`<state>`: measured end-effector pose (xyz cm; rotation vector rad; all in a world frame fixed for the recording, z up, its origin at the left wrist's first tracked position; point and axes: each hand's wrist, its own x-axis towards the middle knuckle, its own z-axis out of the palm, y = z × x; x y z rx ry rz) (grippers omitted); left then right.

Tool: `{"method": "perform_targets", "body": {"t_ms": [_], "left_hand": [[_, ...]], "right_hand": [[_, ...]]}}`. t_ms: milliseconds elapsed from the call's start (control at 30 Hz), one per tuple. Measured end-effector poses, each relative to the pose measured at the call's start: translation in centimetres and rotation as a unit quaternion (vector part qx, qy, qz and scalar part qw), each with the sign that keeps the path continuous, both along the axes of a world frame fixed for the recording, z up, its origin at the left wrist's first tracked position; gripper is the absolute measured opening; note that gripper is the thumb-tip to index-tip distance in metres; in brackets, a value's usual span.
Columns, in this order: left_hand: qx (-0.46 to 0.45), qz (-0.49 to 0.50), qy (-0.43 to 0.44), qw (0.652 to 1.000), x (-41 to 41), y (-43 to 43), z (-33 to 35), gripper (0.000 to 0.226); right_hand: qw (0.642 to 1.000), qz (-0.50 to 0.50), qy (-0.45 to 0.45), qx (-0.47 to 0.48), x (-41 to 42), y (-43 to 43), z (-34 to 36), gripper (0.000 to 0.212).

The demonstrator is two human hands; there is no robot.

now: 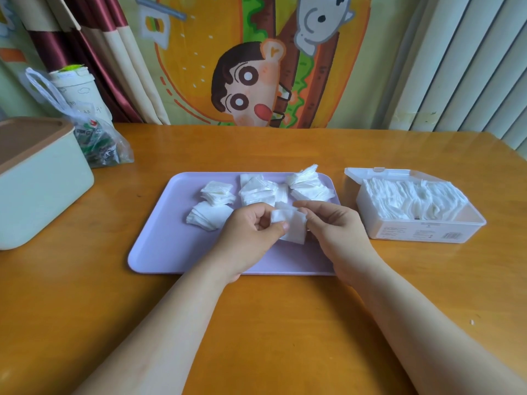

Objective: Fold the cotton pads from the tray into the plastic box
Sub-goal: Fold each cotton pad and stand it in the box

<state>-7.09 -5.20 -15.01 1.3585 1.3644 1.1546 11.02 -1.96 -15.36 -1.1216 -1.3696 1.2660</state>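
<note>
Over the tray [159, 246], head view: both hands met above the lilac tray's near right part, one white cotton pad [293, 228] held between them.
Left hand [251, 232]: fingers curled in, the thumb pressed onto the pad's left edge, a firm pinch.
Right hand [336, 232]: fingers bent onto the pad's right edge, gripping it (the thumb was hidden, so only the fingertips could be called).
Held pad: its lower corner hung down toward the tray.
Loose pads [256, 192]: several ragged white heaps sat on the far half of the tray, just beyond the hands.
Plastic box [413, 232]: it stood on the wooden table [285, 323] just right of the tray, its lid [370, 173] tipped open at the back, packed with rows of white pads.
Far left: a pale green bin [42, 195] with a brown lid, a clear bag [97, 143] and a cup [77, 84] behind it.
</note>
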Motion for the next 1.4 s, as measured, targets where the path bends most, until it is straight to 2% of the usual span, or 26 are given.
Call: {"method": "perform_targets", "body": {"t_ms": [133, 233, 300, 367, 433, 533, 633, 700, 833, 967, 1100, 1300, 1400], "left_hand": [[-0.003, 0.006, 0.001, 1.000, 0.0, 0.1, -0.1, 0.003], [-0.011, 0.014, 0.014, 1.000, 0.2, 0.3, -0.2, 0.010], [-0.019, 0.030, 0.014, 0.999, 0.3, 0.3, -0.2, 0.014], [-0.020, 0.054, 0.014, 0.998, 0.4, 0.3, -0.2, 0.021], [-0.005, 0.089, 0.028, 0.996, 0.7, 0.2, -0.2, 0.020], [0.065, 0.154, 0.121, 0.979, 0.5, 0.2, 0.1, 0.014], [0.154, 0.179, 0.271, 0.933, -0.7, 1.3, 0.2, 0.012], [0.153, 0.167, 0.337, 0.914, -1.2, 2.2, 0.2, 0.018], [0.098, 0.098, 0.395, 0.908, -0.9, 2.6, 0.7, 0.032], [0.075, 0.097, 0.364, 0.923, -0.8, 1.8, 0.8, 0.026], [0.080, 0.092, 0.363, 0.924, -1.3, 0.5, 0.7, 0.013], [0.160, 0.132, 0.327, 0.922, -2.2, -0.2, 1.2, 0.009], [0.090, 0.140, 0.359, 0.918, -2.1, -0.8, 1.5, 0.015]], "right_hand": [[1.000, 0.018, 0.000, -0.005, -0.1, -0.2, 0.3, 0.020], [0.998, 0.053, 0.033, -0.020, 0.0, -0.4, 0.8, 0.024], [0.997, 0.074, 0.023, -0.013, 0.0, -0.6, 0.8, 0.026], [0.998, 0.059, -0.004, -0.004, -0.1, -0.6, 0.5, 0.030], [1.000, 0.015, -0.023, 0.005, -0.3, -0.4, 0.1, 0.022], [0.998, -0.049, -0.039, 0.031, -0.3, -0.3, 0.1, 0.023], [0.996, -0.081, -0.029, 0.032, -0.3, -0.1, -0.1, 0.027], [0.996, -0.084, -0.017, 0.023, -0.3, -0.1, -0.2, 0.026], [0.995, -0.104, 0.009, -0.006, -0.2, 0.3, -0.3, 0.023], [0.993, -0.110, 0.026, -0.010, 0.0, 0.4, -0.5, 0.024], [0.992, -0.124, 0.026, -0.002, 0.0, 0.4, -0.3, 0.025], [0.992, -0.122, 0.015, 0.003, 0.0, 0.5, -0.4, 0.024], [0.993, -0.118, 0.012, -0.004, 0.0, 0.5, -0.3, 0.024]]}}
